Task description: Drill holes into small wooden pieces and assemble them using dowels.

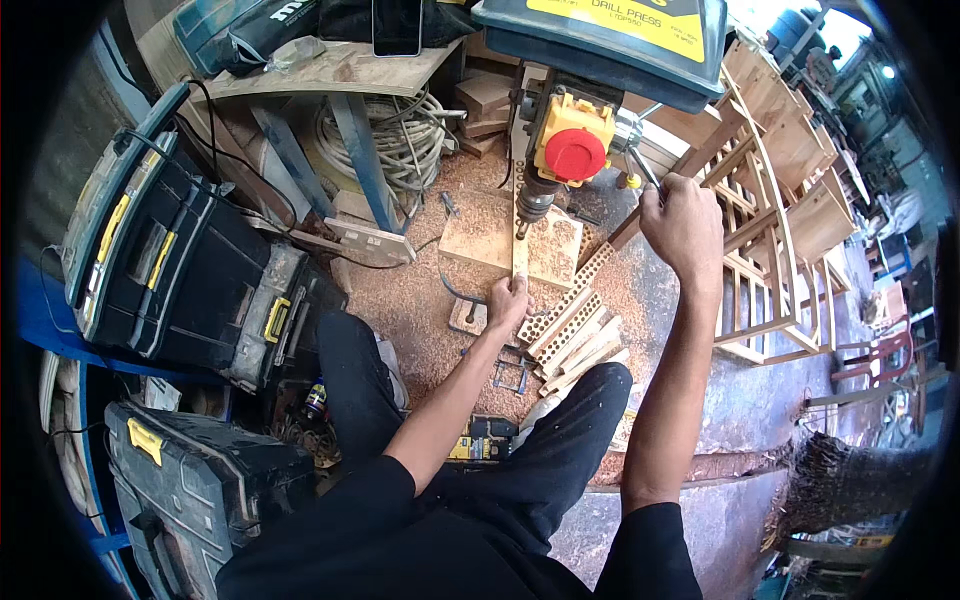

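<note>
My left hand (510, 302) grips the near end of a narrow wooden strip (520, 259), which lies across a wooden board (478, 241) under the drill press (600, 37). The drill chuck (535, 201) hangs over the strip, its bit close to the wood; whether they touch cannot be told. Behind the chuck, the strip shows a row of round holes. My right hand (684, 225) is closed around the feed lever (643, 165) on the press's right side. A red stop button (575, 154) sits on the yellow switch box between them.
Drilled strips (562, 322) and plain wooden strips (589, 356) lie right of my left hand. Wood shavings (405, 300) cover the floor. Black tool cases (195, 255) stand at left, wooden frames (772, 247) at right. A phone (397, 28) rests on the plywood bench (330, 71).
</note>
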### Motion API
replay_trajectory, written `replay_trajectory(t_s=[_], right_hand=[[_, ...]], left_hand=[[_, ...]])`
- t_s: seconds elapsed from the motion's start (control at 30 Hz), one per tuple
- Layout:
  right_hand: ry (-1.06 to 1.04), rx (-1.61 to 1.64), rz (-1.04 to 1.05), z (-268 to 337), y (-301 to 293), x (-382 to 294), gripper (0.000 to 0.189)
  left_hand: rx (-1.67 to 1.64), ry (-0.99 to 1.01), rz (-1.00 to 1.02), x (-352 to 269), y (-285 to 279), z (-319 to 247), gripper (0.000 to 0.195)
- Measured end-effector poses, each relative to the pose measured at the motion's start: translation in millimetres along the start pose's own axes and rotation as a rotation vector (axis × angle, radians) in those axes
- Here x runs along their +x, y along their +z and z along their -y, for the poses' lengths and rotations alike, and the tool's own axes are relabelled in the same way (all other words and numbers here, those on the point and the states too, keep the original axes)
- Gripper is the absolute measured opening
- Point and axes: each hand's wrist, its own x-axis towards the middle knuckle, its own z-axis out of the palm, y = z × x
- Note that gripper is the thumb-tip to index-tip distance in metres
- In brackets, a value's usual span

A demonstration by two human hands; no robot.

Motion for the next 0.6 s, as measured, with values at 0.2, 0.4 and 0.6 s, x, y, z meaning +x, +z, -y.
replay_trajectory(t_s=[0.2,0.4,0.6], right_hand=[[0.045,0.023,0.136,2.9,-40.9,54.0,0.029],[0.247,-0.233,0.097,3.9,-66.9,151.5,0.044],[0.326,-0.22,0.047,-14.9,-13.4,223.9,0.041]], left_hand=[[0.017,-0.008,-0.022,5.0,-4.3,-4.1,0.036],[-0.063,-0.041,-0.006,2.0,-1.9,-8.9,0.034],[-0.097,-0.015,-0.007,3.9,-8.5,1.4,0.034]])
